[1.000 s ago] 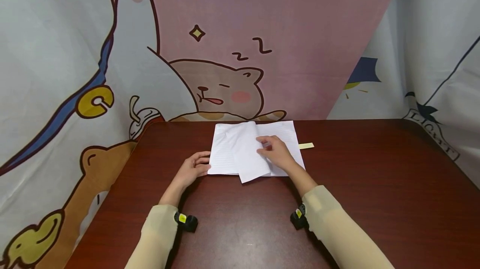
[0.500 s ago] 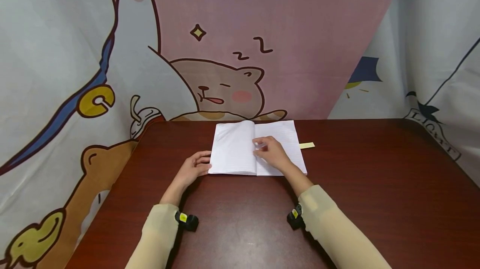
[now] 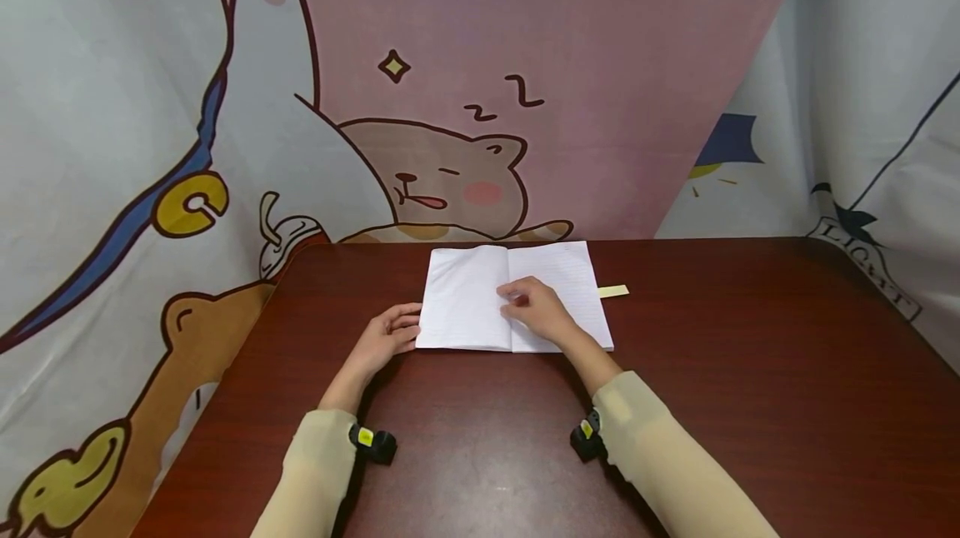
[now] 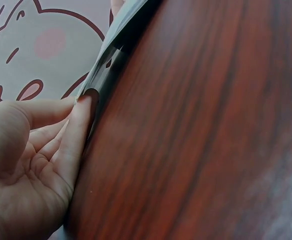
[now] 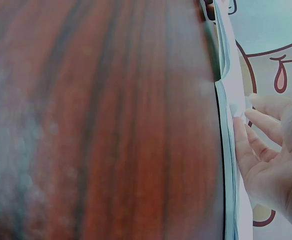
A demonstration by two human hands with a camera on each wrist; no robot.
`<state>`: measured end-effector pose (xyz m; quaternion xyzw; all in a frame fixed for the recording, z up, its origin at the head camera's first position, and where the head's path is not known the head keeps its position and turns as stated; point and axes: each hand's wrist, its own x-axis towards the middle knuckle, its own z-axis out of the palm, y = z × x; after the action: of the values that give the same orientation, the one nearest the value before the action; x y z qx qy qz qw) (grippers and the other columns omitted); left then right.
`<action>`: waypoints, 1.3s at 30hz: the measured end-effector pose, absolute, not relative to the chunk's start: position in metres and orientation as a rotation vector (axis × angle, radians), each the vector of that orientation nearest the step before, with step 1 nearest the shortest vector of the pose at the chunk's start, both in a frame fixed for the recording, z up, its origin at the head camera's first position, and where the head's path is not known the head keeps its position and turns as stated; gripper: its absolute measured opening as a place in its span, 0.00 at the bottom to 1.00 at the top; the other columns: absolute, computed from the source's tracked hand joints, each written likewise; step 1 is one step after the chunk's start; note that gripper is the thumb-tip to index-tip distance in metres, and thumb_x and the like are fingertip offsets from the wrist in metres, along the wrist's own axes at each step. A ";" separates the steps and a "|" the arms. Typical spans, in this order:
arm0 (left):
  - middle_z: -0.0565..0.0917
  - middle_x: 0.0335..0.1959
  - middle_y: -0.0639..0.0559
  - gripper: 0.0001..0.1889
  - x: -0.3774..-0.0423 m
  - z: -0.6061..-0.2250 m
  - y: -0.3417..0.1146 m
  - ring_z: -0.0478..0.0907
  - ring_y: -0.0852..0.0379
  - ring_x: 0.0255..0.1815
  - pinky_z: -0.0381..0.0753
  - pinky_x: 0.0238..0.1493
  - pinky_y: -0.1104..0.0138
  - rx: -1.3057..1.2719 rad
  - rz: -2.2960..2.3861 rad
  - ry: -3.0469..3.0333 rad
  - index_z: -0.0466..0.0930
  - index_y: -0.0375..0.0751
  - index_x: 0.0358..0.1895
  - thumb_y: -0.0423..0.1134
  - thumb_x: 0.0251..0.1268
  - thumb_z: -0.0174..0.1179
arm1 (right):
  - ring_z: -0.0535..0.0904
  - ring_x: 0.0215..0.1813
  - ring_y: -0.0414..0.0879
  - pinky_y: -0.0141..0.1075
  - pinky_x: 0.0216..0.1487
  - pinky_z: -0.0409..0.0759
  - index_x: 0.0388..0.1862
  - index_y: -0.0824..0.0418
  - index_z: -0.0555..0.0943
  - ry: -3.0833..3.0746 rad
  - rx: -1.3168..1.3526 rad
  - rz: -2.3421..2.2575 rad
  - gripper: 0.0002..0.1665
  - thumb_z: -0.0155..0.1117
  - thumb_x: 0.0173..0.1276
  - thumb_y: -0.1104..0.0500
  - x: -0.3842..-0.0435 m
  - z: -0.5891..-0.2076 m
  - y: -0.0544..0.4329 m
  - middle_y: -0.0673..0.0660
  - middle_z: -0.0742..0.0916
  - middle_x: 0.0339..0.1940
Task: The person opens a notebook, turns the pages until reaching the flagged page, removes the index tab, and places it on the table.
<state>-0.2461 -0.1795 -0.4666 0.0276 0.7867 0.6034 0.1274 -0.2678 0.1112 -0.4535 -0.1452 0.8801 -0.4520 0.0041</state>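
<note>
A notebook (image 3: 467,292) lies open near the far edge of the table, showing white lined pages. My left hand (image 3: 384,334) pinches its left edge; in the left wrist view the thumb (image 4: 51,111) is on top and a finger (image 4: 81,120) is under the edge. My right hand (image 3: 538,309) is over the right page by the center fold, fingers lightly bent, thumb and forefinger apart. Seen from the right wrist, the right fingertips (image 5: 239,127) are right at the page surface. A pale yellow strip (image 3: 613,291) sticks out from the notebook's right edge.
The dark red-brown wooden table (image 3: 480,455) extends in front of the notebook and to both sides. Behind it hangs a cartoon-printed cloth (image 3: 600,88), with white cloth along the sides. Both wrists wear small black cameras (image 3: 372,444).
A loose page that stood raised over the middle has come down flat onto the left side. My right hand has shifted slightly left to the fold. The left hand stays at the edge.
</note>
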 end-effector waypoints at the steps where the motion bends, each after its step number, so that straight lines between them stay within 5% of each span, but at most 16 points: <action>1: 0.78 0.62 0.34 0.23 -0.246 -0.466 -0.179 0.82 0.62 0.47 0.83 0.44 0.72 0.079 1.759 2.286 0.69 0.37 0.70 0.32 0.74 0.55 | 0.82 0.51 0.57 0.47 0.58 0.79 0.55 0.67 0.84 2.757 -0.467 -1.393 0.19 0.68 0.64 0.64 -0.268 -0.453 0.111 0.66 0.83 0.54; 24: 0.76 0.64 0.32 0.27 -0.245 -0.466 -0.181 0.81 0.64 0.46 0.82 0.43 0.74 0.082 1.741 2.282 0.67 0.36 0.71 0.31 0.70 0.59 | 0.80 0.57 0.57 0.48 0.63 0.76 0.59 0.69 0.82 2.687 -0.481 -1.231 0.22 0.67 0.67 0.61 -0.268 -0.451 0.109 0.66 0.75 0.61; 39: 0.76 0.63 0.32 0.27 -0.245 -0.467 -0.181 0.82 0.63 0.46 0.82 0.44 0.72 0.087 1.740 2.285 0.67 0.35 0.71 0.31 0.70 0.60 | 0.81 0.52 0.56 0.48 0.58 0.78 0.57 0.66 0.83 2.776 -0.560 -1.234 0.21 0.67 0.65 0.63 -0.267 -0.445 0.112 0.67 0.82 0.56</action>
<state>-0.2453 -0.1809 -0.4667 0.0299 0.7880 0.6002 0.1336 -0.2671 0.1116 -0.4453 -0.1811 0.8984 -0.3992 0.0264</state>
